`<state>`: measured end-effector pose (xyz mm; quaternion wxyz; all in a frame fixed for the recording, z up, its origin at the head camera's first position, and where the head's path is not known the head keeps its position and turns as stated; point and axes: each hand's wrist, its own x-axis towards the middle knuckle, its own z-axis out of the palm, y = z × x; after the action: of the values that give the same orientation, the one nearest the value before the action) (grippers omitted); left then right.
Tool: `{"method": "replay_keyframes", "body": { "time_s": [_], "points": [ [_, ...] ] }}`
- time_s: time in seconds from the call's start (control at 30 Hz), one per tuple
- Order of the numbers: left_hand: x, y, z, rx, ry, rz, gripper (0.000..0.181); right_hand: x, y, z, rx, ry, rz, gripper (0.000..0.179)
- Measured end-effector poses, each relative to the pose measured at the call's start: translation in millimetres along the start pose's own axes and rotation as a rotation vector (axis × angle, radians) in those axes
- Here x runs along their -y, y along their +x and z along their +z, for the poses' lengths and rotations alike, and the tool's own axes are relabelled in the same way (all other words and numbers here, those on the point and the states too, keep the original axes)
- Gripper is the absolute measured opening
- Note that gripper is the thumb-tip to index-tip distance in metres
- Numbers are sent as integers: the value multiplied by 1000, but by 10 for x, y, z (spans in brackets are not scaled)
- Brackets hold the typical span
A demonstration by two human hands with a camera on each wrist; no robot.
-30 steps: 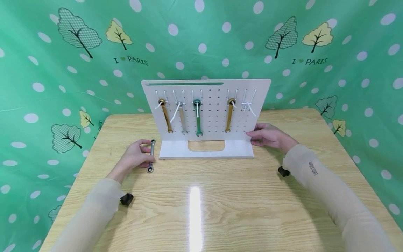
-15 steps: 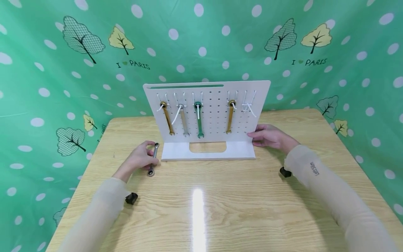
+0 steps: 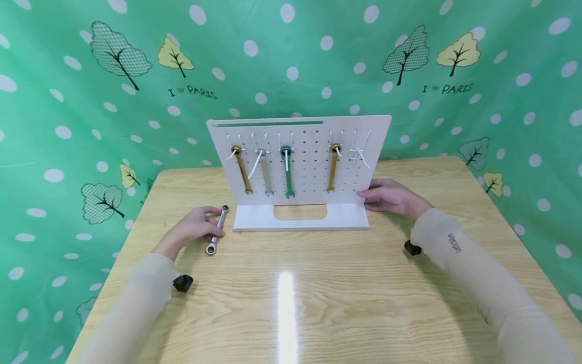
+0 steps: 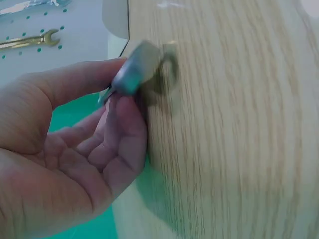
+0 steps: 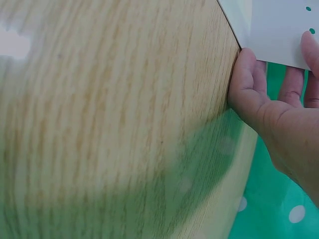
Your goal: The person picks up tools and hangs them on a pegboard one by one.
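My left hand [image 3: 193,226] pinches a silver double-ended ring wrench [image 3: 221,219] between thumb and fingers, left of the white pegboard stand [image 3: 309,184]. In the left wrist view the wrench [image 4: 133,69] slants over the table, blurred, its far end hidden by the hand. At the board's lower right edge my right hand [image 3: 388,196] grips the panel, the thumb on its front and other fingers behind. From the board's hooks hang a gold wrench [image 3: 242,173], a pale silver wrench [image 3: 265,176], a green wrench [image 3: 288,174] and a second gold wrench [image 3: 333,172].
A bare white hook [image 3: 359,153] sits at the board's right, and plain pegboard holes lie between the green and right gold wrenches. The wooden table [image 3: 345,288] spreads in front. Behind it hangs a green patterned curtain [image 3: 291,60].
The view shifted slightly early on. Since then my left hand has moved a little left, and the wrench in it slants more, its near end swung left. My right hand stays on the board.
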<state>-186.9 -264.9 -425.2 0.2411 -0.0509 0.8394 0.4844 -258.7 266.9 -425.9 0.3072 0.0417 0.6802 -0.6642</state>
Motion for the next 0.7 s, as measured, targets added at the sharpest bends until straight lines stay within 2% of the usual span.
{"method": "replay_keyframes", "body": {
  "time_s": [0.17, 0.33, 0.5, 0.7],
  "points": [
    [3, 4, -39, 54, -45, -9, 68, 12, -16, -22, -7, 0, -4, 41],
    [-63, -24, -42, 105, -106, -8, 67, 18, -14, -26, -28, 9, 0, 34],
    [-209, -51, -17, 134, -88, 10, 67, 0, 10, -22, -22, 12, 6, 34],
    [-450, -35, 157, 170, -81, 45, 65, -12, 13, -17, -24, 14, 12, 36]
  ]
}}
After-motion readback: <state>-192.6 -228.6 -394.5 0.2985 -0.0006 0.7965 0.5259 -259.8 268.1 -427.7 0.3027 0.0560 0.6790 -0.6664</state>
